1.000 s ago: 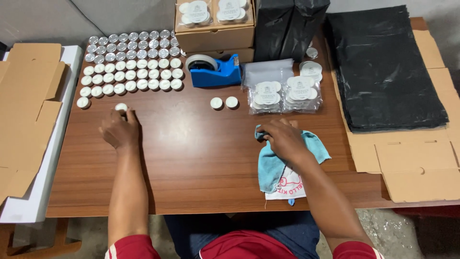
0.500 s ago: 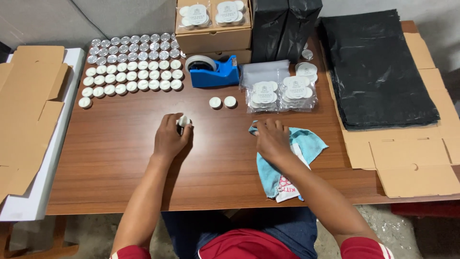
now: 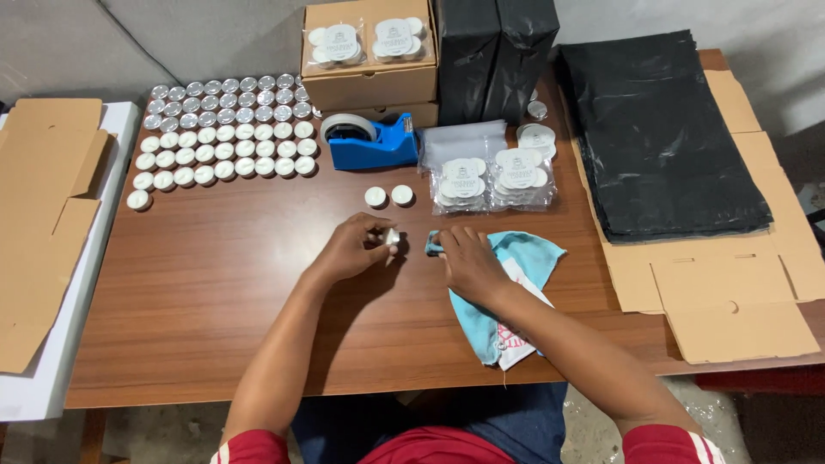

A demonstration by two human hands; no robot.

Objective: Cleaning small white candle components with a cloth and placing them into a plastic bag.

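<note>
Near the far edge of the table (image 3: 215, 283), a brown cardboard box (image 3: 371, 77), closed, with a second one under it. On top, two clear packets of white round candles (image 3: 365, 39), each with a round white label. Right of the box, two tall black bags (image 3: 494, 56), upright. Toward the middle of the table, two more clear packets (image 3: 491, 179), same round white labels, lying flat beside each other. Behind these, one single labelled packet (image 3: 536, 137).
</note>
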